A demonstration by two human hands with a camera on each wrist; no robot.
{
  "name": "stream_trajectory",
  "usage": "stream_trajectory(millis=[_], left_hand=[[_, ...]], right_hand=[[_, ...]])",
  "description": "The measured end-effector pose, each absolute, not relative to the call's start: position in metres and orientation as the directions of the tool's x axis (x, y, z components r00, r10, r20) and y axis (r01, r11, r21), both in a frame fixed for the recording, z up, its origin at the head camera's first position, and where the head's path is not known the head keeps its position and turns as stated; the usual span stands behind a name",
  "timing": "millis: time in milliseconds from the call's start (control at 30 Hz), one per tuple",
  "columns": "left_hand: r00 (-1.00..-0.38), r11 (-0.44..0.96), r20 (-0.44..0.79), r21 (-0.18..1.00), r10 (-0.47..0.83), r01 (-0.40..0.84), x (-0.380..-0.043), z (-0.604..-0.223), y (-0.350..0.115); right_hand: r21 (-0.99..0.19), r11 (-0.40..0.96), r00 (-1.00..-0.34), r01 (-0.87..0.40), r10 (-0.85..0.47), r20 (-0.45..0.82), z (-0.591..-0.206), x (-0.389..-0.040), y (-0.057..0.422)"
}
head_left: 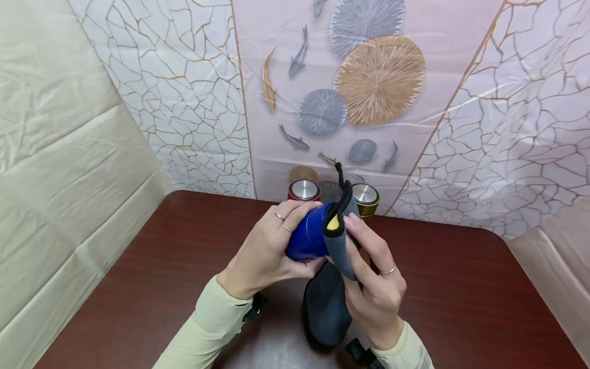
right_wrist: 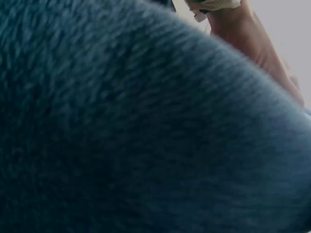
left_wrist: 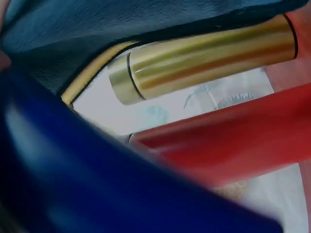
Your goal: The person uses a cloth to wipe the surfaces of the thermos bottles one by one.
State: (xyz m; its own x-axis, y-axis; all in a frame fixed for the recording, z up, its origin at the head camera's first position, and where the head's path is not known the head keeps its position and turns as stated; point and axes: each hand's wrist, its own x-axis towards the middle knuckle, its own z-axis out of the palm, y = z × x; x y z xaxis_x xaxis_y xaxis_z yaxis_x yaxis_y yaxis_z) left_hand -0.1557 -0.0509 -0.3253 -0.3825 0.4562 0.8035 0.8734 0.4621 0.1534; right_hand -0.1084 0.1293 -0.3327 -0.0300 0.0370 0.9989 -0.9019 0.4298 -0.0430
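Observation:
A shiny blue cylinder, like a flask (head_left: 306,237), lies tilted in my left hand (head_left: 265,248), whose fingers and thumb wrap round it. My right hand (head_left: 375,284) pinches a grey fabric piece (head_left: 340,256) with black edging and a bit of yellow inside, held against the cylinder's right end. That end is hidden by the fabric. The blue flask (left_wrist: 121,179) crosses the left wrist view below the fabric (left_wrist: 116,26). Grey-blue fabric (right_wrist: 146,126) fills most of the right wrist view. Beneath the hands is a dark grey oval fabric shape (head_left: 328,307) with a black edge.
A red flask (head_left: 304,191) and a gold flask (head_left: 366,199) with silver-topped lids stand at the back edge of the brown table (head_left: 184,246). Patterned cloth (head_left: 198,102) hangs right behind them. Pale cloth walls (head_left: 69,179) close in the sides.

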Motion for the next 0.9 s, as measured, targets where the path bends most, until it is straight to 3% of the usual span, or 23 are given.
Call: stream_trajectory(millis=[167, 300, 400, 533, 700, 800, 900], left_hand=[[-0.401, 0.464, 0.798, 0.175, 0.451, 0.869, -0.152, -0.326, -0.05], [-0.433, 0.46, 0.779, 0.212, 0.453, 0.862, -0.15, -0.326, -0.051], [-0.447, 0.469, 0.769, 0.219, 0.456, 0.856, -0.15, -0.325, -0.051], [-0.448, 0.503, 0.771, 0.195, 0.452, 0.842, -0.149, -0.323, -0.052], [-0.412, 0.522, 0.807, 0.155, 0.424, 0.839, -0.148, -0.323, -0.052], [-0.397, 0.523, 0.829, 0.154, 0.394, 0.839, -0.147, -0.324, -0.051], [-0.414, 0.524, 0.829, 0.178, 0.376, 0.833, -0.147, -0.324, -0.049]], right_hand=[[0.082, 0.419, 0.086, -0.904, -0.008, 0.996, -0.329, -0.108, 0.127], [0.161, 0.459, 0.114, -0.874, -0.128, 0.985, -0.327, -0.106, 0.131], [0.165, 0.47, 0.054, -0.867, -0.241, 0.969, -0.324, -0.104, 0.137], [0.067, 0.493, -0.119, -0.867, -0.336, 0.934, -0.321, -0.099, 0.143], [-0.079, 0.562, -0.283, -0.824, -0.287, 0.915, -0.318, -0.087, 0.137], [-0.12, 0.619, -0.294, -0.776, -0.188, 0.937, -0.318, -0.083, 0.13], [-0.108, 0.66, -0.203, -0.744, -0.07, 0.977, -0.321, -0.082, 0.124]])
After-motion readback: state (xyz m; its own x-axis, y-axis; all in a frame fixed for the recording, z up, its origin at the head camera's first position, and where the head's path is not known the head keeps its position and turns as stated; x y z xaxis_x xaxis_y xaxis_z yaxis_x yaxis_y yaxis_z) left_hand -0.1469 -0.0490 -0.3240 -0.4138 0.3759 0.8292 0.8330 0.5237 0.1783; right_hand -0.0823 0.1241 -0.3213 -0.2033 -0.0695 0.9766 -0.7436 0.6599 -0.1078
